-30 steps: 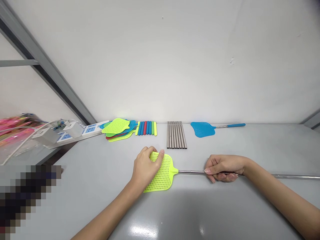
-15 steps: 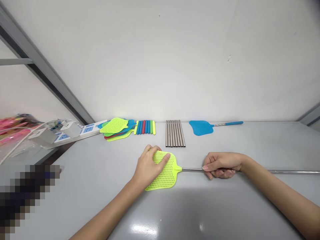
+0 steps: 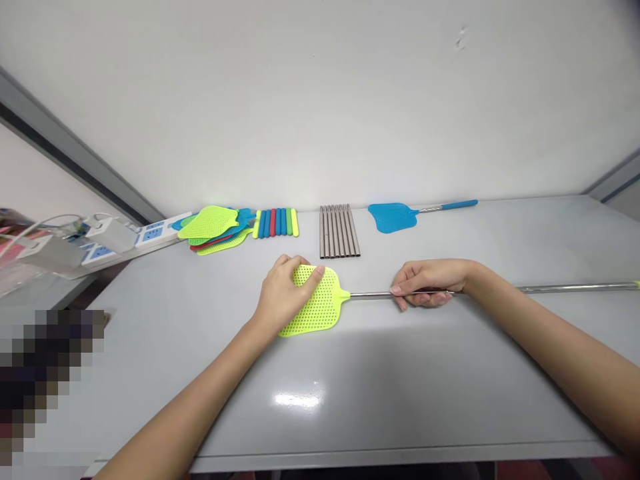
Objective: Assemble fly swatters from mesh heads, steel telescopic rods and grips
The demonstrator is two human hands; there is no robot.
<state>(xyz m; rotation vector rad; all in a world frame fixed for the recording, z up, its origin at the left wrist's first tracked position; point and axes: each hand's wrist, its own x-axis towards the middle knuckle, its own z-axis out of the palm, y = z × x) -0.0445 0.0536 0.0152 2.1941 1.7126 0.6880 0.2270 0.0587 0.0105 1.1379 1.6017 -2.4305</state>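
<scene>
A yellow-green fly swatter (image 3: 323,310) lies across the table, its perforated head at the left and its long metal rod (image 3: 575,289) running off to the right. My left hand (image 3: 284,290) grips the head, thumb on top and the other fingers over its far edge. The thin part of the rod is pinched in my right hand (image 3: 427,283), a short way from the head's neck. A bit of yellow-green handle (image 3: 637,285) shows at the right edge of the view.
Along the wall are stacked swatter heads (image 3: 210,223), a row of coloured grips (image 3: 276,223), several metal tubes (image 3: 340,231) and a blue fly swatter (image 3: 393,217). A power strip (image 3: 153,233) with plugged-in chargers sits at the left. The table's front edge (image 3: 350,457) runs along the bottom.
The view has tilted down, so everything sits higher in it and the table's front edge shows. The handle end has come into view at the right. Both hands keep their hold.
</scene>
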